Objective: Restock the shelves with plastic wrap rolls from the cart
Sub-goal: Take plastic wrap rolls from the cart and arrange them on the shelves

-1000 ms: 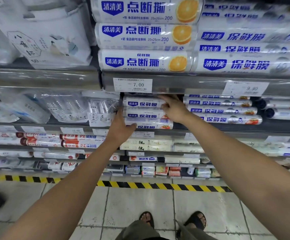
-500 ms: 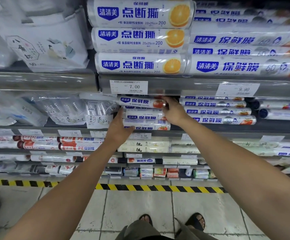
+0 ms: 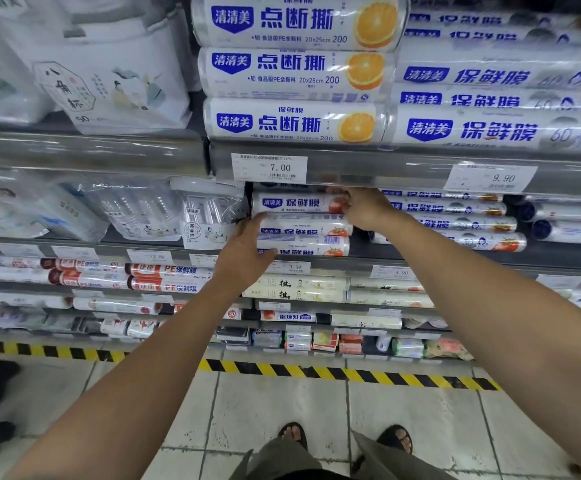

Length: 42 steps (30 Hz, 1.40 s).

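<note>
Three white plastic wrap rolls with blue labels lie stacked on the second shelf: a top roll [image 3: 296, 203], a middle roll [image 3: 304, 226] and a bottom roll [image 3: 308, 245]. My right hand [image 3: 368, 207] grips the right end of the top roll, fingers curled over it. My left hand [image 3: 247, 252] rests against the left ends of the lower two rolls, fingers fairly straight. The cart is out of view.
More wrap rolls [image 3: 455, 220] fill the same shelf to the right, bagged cups [image 3: 209, 216] to the left. Big orange-print rolls [image 3: 296, 121] sit on the shelf above, behind a price rail [image 3: 386, 168]. Lower shelves hold several packs. Yellow-black tape [image 3: 316, 370] marks the tiled floor.
The top roll has come forward to the shelf front under my right hand. My left hand has stayed at the left ends of the stack. The camera has dipped slightly.
</note>
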Available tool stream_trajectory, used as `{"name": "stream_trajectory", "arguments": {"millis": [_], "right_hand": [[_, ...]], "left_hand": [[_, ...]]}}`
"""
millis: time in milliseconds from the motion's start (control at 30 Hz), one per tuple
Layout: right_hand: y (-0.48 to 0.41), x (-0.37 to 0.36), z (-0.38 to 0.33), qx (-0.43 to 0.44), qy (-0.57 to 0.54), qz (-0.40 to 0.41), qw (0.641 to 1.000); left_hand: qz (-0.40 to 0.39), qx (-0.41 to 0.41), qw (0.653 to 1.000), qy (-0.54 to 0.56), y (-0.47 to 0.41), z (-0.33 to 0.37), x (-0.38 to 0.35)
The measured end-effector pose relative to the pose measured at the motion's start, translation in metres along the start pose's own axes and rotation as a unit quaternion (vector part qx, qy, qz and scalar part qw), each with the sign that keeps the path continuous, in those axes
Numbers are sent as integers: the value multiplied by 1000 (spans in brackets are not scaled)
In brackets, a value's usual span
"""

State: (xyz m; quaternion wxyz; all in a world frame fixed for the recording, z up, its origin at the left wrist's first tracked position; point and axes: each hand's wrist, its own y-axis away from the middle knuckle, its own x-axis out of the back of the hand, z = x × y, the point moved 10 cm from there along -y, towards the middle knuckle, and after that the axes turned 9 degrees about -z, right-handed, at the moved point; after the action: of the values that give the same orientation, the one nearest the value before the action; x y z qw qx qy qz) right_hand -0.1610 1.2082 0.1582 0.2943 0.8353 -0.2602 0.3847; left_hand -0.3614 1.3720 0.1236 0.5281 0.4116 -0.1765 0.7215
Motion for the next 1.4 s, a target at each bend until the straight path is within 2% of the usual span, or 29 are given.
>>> {"name": "stream_trajectory", "arguments": {"millis": [100, 333, 500, 667, 900, 1033, 1400], "right_hand": [[-2, -3, -3, 18, -63, -5, 998], [-5, -15, -3, 13, -62, -23, 998], [-1, -14, 2, 6, -73, -21, 997], [4, -15, 4, -1, -78, 11, 997], [3, -18, 6, 3, -52, 29, 998], [6, -19, 12, 7, -88, 27, 996], [39, -9, 35, 27, -144, 42, 988]], "left_hand": [[18, 5, 1000, 11, 1, -2, 3], [-2, 16, 988, 154, -17, -8, 3], [17, 16, 973, 228, -20, -19, 6], [17, 5, 985, 172, -17, -9, 12], [8, 9, 988, 157, -14, -8, 11], [31, 5, 990, 139, -4, -1, 13], [114, -36, 991, -59, 16, 43, 4]]}}
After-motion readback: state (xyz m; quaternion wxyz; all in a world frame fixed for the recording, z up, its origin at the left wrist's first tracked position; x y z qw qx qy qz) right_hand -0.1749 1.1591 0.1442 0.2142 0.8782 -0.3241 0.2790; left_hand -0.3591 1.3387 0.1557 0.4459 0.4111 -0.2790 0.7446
